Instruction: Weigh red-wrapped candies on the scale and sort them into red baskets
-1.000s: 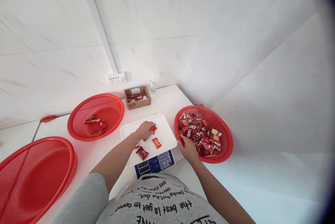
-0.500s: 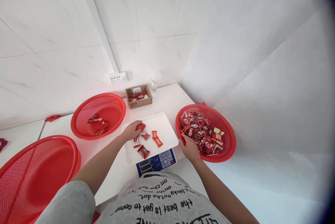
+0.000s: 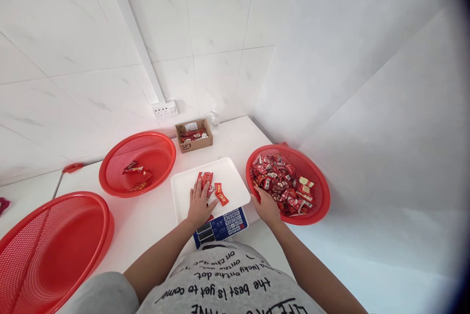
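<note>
My left hand (image 3: 199,205) lies over the white scale tray (image 3: 231,177), its fingers spread on several small red wrapped snacks (image 3: 206,177) and partly hiding them. One red and yellow packet (image 3: 222,194) lies just right of my fingertips. Under the tray's front edge shows the scale's blue keypad panel (image 3: 223,226). On the right, my right hand (image 3: 267,206) grips the near-left rim of a red plastic basket (image 3: 322,206), thumb outside and fingers over the inside. Many red snack packets (image 3: 281,177) fill that basket.
A red basket (image 3: 110,157) at the left back holds a few packets. Another large red basket (image 3: 73,235) stands at the near left. A small cardboard box (image 3: 196,144) of packets and a clear plastic item (image 3: 214,120) are near the wall, below a socket (image 3: 164,109).
My left hand has come from the tray's left side toward me and to the right, its fingers spreading over the packets. My right hand stays on the basket rim.
</note>
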`<state>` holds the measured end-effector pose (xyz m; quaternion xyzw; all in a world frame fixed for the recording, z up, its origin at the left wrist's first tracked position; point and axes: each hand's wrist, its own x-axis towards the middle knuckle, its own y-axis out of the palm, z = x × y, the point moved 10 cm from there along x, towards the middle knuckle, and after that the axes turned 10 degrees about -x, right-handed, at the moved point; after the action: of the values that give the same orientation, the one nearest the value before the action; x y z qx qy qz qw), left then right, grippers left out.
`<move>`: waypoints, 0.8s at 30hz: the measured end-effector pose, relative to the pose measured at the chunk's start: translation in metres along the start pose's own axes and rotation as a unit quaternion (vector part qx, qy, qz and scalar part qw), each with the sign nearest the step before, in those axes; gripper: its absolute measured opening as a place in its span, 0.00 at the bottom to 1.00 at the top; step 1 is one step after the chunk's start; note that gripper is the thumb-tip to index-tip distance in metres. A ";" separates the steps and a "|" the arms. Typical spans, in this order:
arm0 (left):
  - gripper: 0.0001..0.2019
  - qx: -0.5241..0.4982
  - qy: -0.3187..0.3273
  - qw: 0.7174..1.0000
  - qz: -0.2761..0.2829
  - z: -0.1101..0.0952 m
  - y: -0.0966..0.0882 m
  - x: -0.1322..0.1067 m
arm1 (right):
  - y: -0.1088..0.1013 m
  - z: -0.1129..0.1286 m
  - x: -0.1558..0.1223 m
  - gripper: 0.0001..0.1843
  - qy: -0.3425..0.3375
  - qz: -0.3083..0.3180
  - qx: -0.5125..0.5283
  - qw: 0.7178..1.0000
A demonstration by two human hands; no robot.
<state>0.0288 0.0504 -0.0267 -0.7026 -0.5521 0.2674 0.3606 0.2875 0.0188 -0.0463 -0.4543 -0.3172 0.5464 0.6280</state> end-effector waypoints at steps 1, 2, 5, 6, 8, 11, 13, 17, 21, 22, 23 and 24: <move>0.33 0.009 0.002 1.000 0.002 -0.004 0.002 0.000 | 0.000 0.000 0.000 0.24 0.001 0.000 0.001 1.000; 0.33 0.021 0.007 1.000 0.004 -0.008 0.003 0.001 | 0.001 0.000 0.000 0.24 0.001 0.000 0.001 1.000; 0.33 0.067 0.050 0.996 0.009 -0.022 0.001 0.005 | 0.000 0.000 -0.001 0.25 0.005 0.000 0.000 1.000; 0.33 0.080 0.069 0.994 0.012 -0.027 0.001 0.008 | -0.001 0.000 -0.001 0.25 0.005 0.000 0.000 1.000; 0.31 0.096 0.094 0.991 0.023 -0.035 0.002 0.013 | -0.002 0.001 -0.002 0.25 0.006 0.001 -0.003 1.000; 0.27 0.101 0.084 0.991 0.037 -0.038 0.005 0.023 | -0.003 0.002 -0.002 0.25 0.012 0.006 -0.007 1.000; 0.23 0.097 0.065 0.993 0.035 -0.037 0.006 0.028 | -0.003 0.001 -0.002 0.25 0.017 0.008 -0.009 1.000; 0.20 0.092 0.045 0.995 0.018 -0.037 0.001 0.032 | -0.001 0.001 -0.002 0.25 0.019 0.011 -0.009 1.000; 0.25 0.090 0.044 0.995 0.009 -0.036 -0.003 0.030 | -0.002 0.001 -0.003 0.24 0.020 0.010 -0.010 1.000; 0.26 0.090 0.050 0.995 0.013 -0.036 -0.003 0.029 | -0.002 0.001 -0.003 0.24 0.020 0.010 -0.011 1.000; 0.26 0.090 0.060 0.994 0.021 -0.037 -0.001 0.029 | -0.002 0.001 -0.003 0.24 0.021 0.010 -0.011 1.000; 0.26 0.091 0.070 0.993 0.031 -0.038 0.002 0.028 | -0.002 0.001 -0.003 0.24 0.022 0.010 -0.011 1.000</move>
<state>0.0662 0.0692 -0.0048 -0.7008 -0.4769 0.2779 0.4519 0.2872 0.0162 -0.0436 -0.4767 -0.3048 0.5388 0.6241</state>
